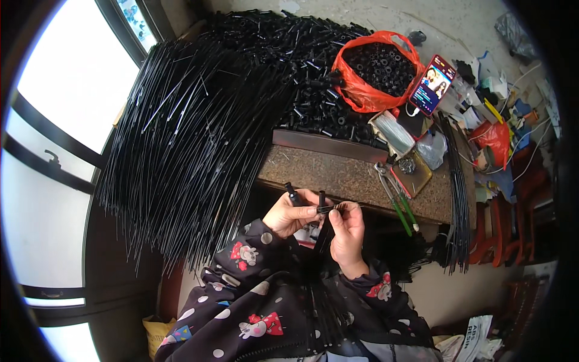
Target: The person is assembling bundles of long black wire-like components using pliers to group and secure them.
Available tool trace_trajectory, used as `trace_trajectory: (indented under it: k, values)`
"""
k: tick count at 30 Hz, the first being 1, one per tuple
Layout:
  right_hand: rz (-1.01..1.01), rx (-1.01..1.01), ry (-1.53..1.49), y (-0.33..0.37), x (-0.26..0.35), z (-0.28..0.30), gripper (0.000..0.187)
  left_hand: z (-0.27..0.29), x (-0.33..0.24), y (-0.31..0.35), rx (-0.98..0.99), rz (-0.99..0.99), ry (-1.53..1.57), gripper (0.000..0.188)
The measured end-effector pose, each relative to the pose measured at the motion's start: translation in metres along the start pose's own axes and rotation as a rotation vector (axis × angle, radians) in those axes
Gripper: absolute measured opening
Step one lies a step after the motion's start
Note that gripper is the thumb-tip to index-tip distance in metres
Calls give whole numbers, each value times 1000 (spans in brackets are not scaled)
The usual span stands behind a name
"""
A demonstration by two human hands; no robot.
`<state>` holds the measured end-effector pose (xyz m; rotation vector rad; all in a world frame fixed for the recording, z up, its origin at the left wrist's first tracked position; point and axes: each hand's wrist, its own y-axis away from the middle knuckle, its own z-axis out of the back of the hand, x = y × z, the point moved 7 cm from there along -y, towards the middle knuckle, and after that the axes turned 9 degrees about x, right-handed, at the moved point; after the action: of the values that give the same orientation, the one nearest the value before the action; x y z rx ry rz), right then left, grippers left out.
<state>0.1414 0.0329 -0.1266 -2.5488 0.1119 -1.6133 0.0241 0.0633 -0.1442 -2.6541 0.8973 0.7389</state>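
Observation:
Both my hands meet in front of the bench's near edge. My left hand [286,217] is closed around small black tubular parts: one black tube [292,194] sticks up past its fingers, and another black tube [321,197] stands near the thumb tip. Beside it, my right hand [348,234] pinches the ends of thin black rods [329,209], which touch the left hand's parts. More thin rods [322,308] hang down across my lap. Exactly how rods and tubes join is hidden by the fingers.
A large sheaf of black rods [187,145] overhangs the bench [325,172] at left. Behind lie heaped black tubes [265,36] and a red bag [356,96] of black rings. Green-handled pliers [398,202], a lit phone [433,84] and another rod bundle [456,199] are at right.

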Motion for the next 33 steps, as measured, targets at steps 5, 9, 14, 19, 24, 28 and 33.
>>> trace_trajectory:
  k: [5,9,14,19,24,28,33]
  values:
    - [-29,48,-25,3,-1,-3,15,-1,-3,-2,-46,-15,5,18]
    - [-48,53,-62,0,-2,-6,16,-8,-7,1,-17,-18,-33,21]
    - [-37,35,-41,0,-1,-5,16,-1,-4,2,-26,25,13,18]
    - [-62,70,-57,0,-5,-7,16,0,-6,2,-46,-2,-10,21]
    - [-22,53,-33,-1,-8,-2,15,-12,-11,0,-35,-34,-106,23]
    - [-19,72,-45,0,-7,-3,14,-12,-10,3,-76,-78,-174,25]
    - [0,5,-34,3,5,-9,15,-39,-29,15,-110,-310,-835,36]
